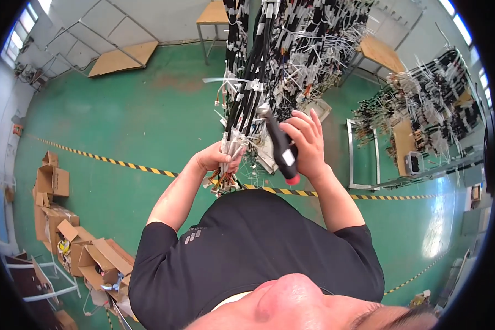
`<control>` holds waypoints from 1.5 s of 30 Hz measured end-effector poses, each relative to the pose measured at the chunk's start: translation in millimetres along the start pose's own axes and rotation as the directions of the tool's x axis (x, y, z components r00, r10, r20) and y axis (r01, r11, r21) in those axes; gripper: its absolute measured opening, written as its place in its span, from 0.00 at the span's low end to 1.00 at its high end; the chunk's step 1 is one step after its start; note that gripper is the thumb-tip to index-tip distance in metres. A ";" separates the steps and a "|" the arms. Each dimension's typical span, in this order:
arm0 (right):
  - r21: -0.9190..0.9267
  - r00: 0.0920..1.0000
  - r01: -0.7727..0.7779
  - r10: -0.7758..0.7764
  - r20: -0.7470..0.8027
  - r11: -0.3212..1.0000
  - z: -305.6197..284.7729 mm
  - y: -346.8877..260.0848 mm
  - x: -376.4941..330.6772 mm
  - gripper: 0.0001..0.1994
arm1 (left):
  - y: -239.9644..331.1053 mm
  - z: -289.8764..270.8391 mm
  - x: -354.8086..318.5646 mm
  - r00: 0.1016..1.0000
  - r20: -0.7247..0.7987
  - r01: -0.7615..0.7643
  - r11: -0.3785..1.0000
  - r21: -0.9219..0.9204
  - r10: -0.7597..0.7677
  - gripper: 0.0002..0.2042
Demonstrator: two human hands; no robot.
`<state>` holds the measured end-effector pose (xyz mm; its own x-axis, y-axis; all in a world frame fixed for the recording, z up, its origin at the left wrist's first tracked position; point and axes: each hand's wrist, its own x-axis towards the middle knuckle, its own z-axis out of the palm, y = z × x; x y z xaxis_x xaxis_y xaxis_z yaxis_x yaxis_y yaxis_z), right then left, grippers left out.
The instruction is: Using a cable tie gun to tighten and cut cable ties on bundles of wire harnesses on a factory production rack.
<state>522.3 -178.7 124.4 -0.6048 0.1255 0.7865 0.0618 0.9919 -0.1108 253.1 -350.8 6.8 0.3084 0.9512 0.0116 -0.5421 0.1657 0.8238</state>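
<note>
My left hand is wrapped round the lower end of a hanging wire bundle, where white sleeves, small connectors and thin coloured wires come together. The bundle is mostly black cable, bound with white cable ties. Just to its right, my right hand holds a black cable tie gun with a red end. The gun tilts, with its metal nose up against the right side of the bundle. My right fingers are partly stretched past its body, and the thumb's grip is hidden behind it. Loose white tie tails stick out around the cables.
More tied wire harnesses hang densely behind. A metal rack at the right carries further harnesses. Open cardboard boxes stand at the left. Black-and-yellow tape crosses the green floor, and a wooden board leans at the far wall.
</note>
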 end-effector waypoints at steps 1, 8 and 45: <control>0.053 0.998 -0.042 0.045 -0.047 0.998 1.4 4.8 -6.0 0.24 | 0.6 1.0 -3.5 1.000 -0.006 -0.006 1.000 -0.017 0.006 0.33; 0.547 0.878 -0.460 0.266 0.398 0.699 5.3 38.2 -57.4 0.22 | -0.5 30.1 -21.0 0.984 -0.158 -0.076 0.996 0.035 0.081 0.34; 0.728 0.847 -0.164 -0.284 0.450 0.665 -31.2 72.2 33.6 0.23 | 20.5 107.9 -24.5 1.000 -0.008 -0.027 0.983 -0.183 0.025 0.19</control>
<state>531.2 -102.3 161.8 -0.8870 -0.1837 0.4237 -0.4379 0.6261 -0.6451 318.7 -398.8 84.5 0.2881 0.9572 0.0280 -0.6841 0.1853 0.7055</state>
